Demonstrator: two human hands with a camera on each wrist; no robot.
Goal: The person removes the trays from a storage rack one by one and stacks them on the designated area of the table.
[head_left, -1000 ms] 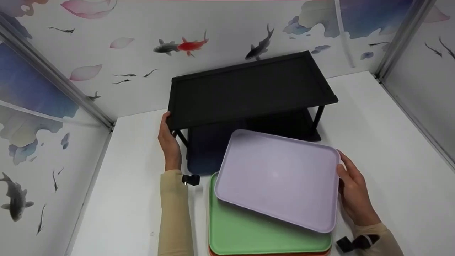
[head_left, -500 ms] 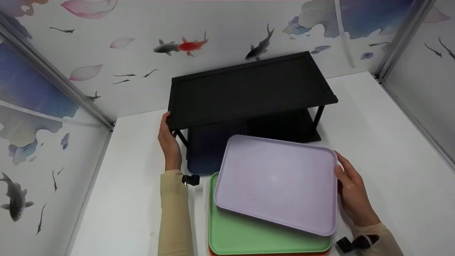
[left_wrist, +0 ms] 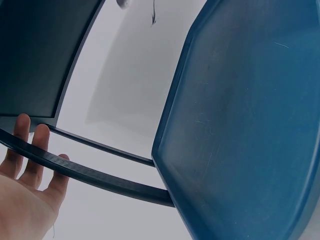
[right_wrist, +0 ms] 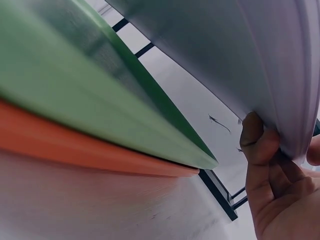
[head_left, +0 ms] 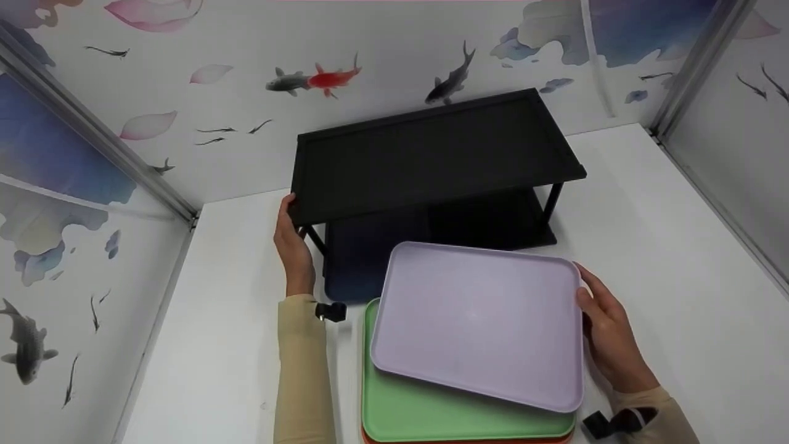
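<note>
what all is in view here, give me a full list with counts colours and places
lilac tray: 1, pale purple, tilted atop the stack, front centre
green tray: 1, green, under the lilac tray
orange tray: 1, orange, bottom of the stack
blue tray: 1, dark blue, on the rack's lower shelf
rack: 1, black, two tiers, back of the table
table: 1, white
left hand: 1, holds the rack's left front corner
right hand: 1, fingers grip the lilac tray's right edge
</note>
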